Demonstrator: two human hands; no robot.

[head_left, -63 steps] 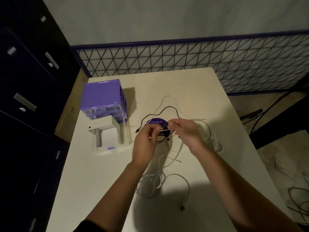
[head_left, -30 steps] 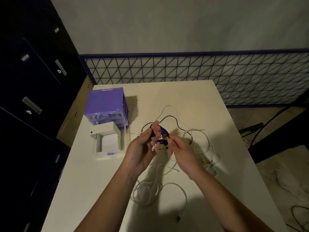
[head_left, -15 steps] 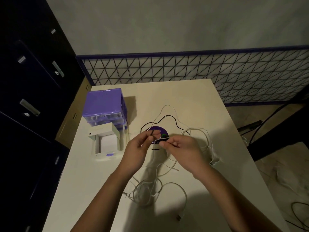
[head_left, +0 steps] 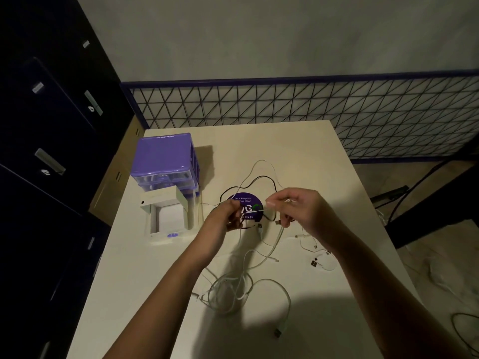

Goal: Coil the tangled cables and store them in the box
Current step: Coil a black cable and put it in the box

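A tangle of white cables [head_left: 233,286] lies on the table's near middle, with a black cable [head_left: 255,181] looping farther back. My left hand [head_left: 224,217] pinches cable strands above a round purple sticker [head_left: 246,207]. My right hand [head_left: 298,211] pinches a white cable end [head_left: 261,209] between thumb and forefinger, its other fingers curled round more strands. More white cable ends [head_left: 318,257] lie to the right of my right wrist. The open white box [head_left: 168,218] stands at the left, its lid tilted up.
A purple drawer unit [head_left: 166,159] stands behind the white box. The white table [head_left: 134,294] ends at a wire-mesh fence [head_left: 311,104] at the back. Dark cabinets [head_left: 46,125] stand at the left. Loose cables lie on the floor [head_left: 464,330] at the right.
My hands have drawn apart: the right one moved right and up with the white cable, stretching it away from the left one. The sticker now shows between them.
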